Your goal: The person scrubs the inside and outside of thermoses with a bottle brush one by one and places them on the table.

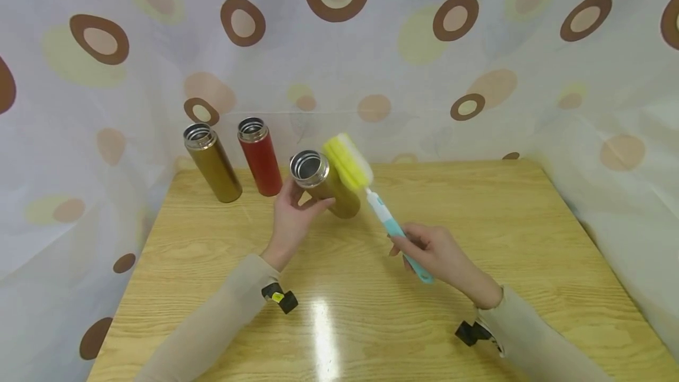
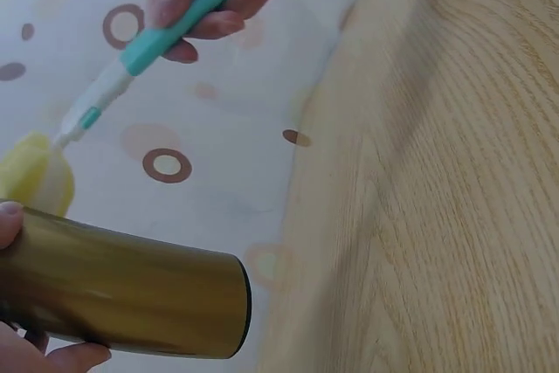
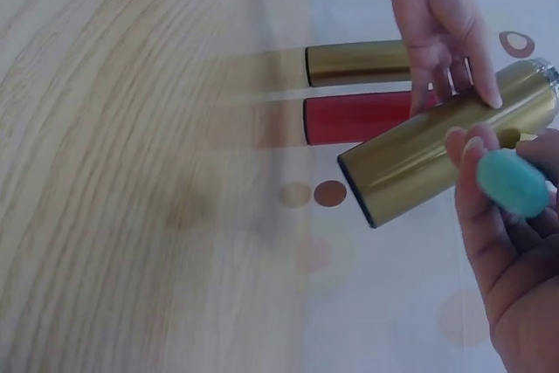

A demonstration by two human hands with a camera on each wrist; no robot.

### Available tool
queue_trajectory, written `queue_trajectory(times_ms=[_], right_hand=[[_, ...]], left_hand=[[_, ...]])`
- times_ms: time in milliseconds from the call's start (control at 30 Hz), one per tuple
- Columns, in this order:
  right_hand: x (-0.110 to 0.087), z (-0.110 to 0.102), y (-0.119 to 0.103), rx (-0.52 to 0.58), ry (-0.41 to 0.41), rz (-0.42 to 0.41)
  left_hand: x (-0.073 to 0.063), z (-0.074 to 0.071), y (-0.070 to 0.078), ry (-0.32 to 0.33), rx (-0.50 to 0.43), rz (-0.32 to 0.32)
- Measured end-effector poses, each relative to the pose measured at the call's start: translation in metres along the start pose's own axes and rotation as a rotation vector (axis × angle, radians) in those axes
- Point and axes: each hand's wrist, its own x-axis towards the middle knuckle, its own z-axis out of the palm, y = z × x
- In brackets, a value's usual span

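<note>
My left hand (image 1: 294,217) grips a gold thermos bottle (image 1: 342,196) near its steel neck. The bottle has no lid and leans, its mouth toward me; the left wrist view shows its dark base (image 2: 244,307) at the lower end. In my right hand (image 1: 437,252) is a bottle brush with a turquoise and white handle (image 1: 394,226), held between thumb and fingers. Its yellow and white sponge head (image 1: 347,161) points up and left, right beside the bottle's mouth and outside it. In the right wrist view the handle's rounded turquoise end (image 3: 514,183) faces the camera.
A red thermos bottle (image 1: 261,161) and a second gold one (image 1: 214,167), both lidless, stand at the back left of the wooden table (image 1: 477,205). Behind them hangs a white sheet (image 1: 424,105) patterned with brown and yellow circles, which also encloses both sides.
</note>
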Motion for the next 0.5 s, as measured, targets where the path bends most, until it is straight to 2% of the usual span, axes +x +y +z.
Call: queue_trajectory(times_ms=[267, 500], right_hand=[[-0.004, -0.001, 0.019, -0.082, -0.02, 0.097], [-0.01, -0.009, 0.036, -0.124, -0.048, 0.124]], left_hand=[[0.005, -0.006, 0.006, 0.096, 0.006, 0.029], [0.008, -0.013, 0.01, 0.112, 0.033, 0.025]])
